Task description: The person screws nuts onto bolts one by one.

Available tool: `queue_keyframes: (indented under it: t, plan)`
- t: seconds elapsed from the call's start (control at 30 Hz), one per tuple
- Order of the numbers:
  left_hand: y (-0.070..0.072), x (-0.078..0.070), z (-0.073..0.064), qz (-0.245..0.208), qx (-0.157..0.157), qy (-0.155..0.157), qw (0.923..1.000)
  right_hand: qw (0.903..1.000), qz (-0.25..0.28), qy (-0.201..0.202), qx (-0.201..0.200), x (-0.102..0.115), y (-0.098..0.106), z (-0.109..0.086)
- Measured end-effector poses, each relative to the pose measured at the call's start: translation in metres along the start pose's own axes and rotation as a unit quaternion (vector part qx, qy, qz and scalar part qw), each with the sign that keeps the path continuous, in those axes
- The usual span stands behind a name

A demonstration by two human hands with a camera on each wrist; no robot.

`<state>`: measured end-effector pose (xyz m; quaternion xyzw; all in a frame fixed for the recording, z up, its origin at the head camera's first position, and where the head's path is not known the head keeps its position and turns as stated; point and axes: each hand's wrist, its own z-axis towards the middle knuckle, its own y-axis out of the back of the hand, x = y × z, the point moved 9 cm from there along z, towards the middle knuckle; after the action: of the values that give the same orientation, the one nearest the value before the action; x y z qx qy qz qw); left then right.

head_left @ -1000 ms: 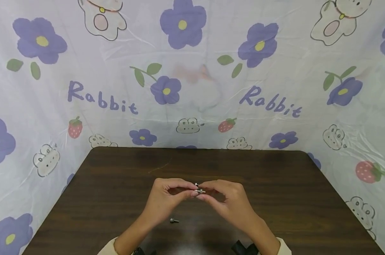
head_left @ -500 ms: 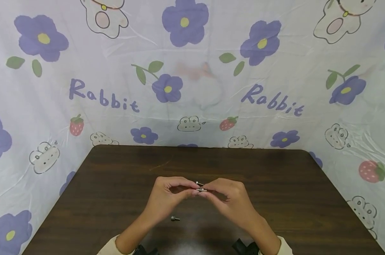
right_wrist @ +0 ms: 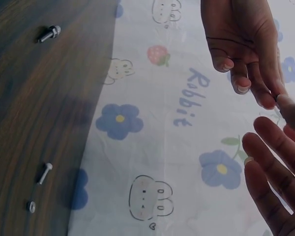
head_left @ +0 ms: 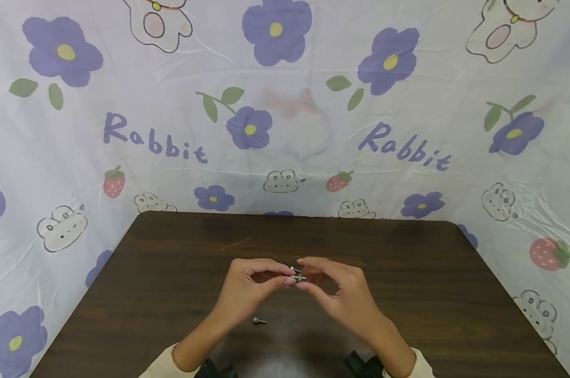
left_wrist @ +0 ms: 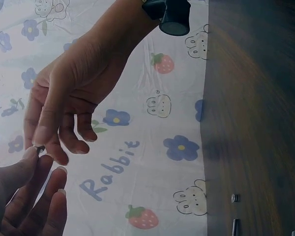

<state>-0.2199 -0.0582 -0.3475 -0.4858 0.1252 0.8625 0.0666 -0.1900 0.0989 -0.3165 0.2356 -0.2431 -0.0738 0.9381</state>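
Note:
In the head view my left hand (head_left: pixel 238 289) pinches a small silver bolt (head_left: pixel 300 278) between thumb and fingertip. A wider, nut-like collar shows partway along its shaft, and its left part is hidden by the fingers. My right hand (head_left: pixel 351 289) is beside the bolt's free end, its thumb right at it and its index finger lifted apart above. Seen from the left wrist, both hands' fingertips meet at the small metal piece (left_wrist: pixel 39 149). In the right wrist view the right hand's (right_wrist: pixel 280 172) other fingers are spread.
On the dark wooden table (head_left: pixel 181 273) a bolt with a thick head (head_left: pixel 259 321) lies toward the front. A thin screw (right_wrist: pixel 45 173) and a small nut (right_wrist: pixel 31 206) lie farther back. A patterned cloth (head_left: pixel 285 157) hangs around the table.
My right index finger has lifted off the bolt, and the gap between right thumb and index has widened. My left hand keeps its pinch. The head view has tilted slightly downward.

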Motion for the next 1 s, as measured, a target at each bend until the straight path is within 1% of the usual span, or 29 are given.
queue_keyframes:
  t: [0.17, 0.37, 0.5, 0.67, 0.87, 1.0]
  plan:
    - [-0.0003, 0.0008, -0.0005, -0.005, -0.002, 0.003, 1.0000, 0.9998, -0.007, 0.016, -0.005, 0.0012, 0.0009, -0.0002]
    - [-0.0006, -0.0004, -0.0014, -0.007, 0.000, -0.008, 0.9999, 0.9993, -0.027, 0.027, -0.001, 0.0028, 0.0010, 0.0007]
    - [-0.0007, -0.0021, -0.0011, -0.012, 0.003, -0.014, 0.9998, 0.9990, -0.024, 0.038, -0.001, 0.0044, 0.0010, 0.0022]
    - [-0.0018, -0.0036, -0.0014, -0.021, 0.008, -0.023, 0.9995, 0.9992, -0.014, 0.036, 0.002, 0.0037, -0.0005, 0.0021]
    - [-0.0029, -0.0036, -0.0010, -0.018, 0.009, -0.022, 0.9996, 0.9989, -0.026, 0.038, -0.004, 0.0015, -0.0011, 0.0017]
    - [-0.0032, -0.0048, -0.0003, -0.012, 0.008, -0.020, 0.9997, 0.9993, -0.030, 0.024, -0.005, -0.0019, -0.0009, 0.0013]
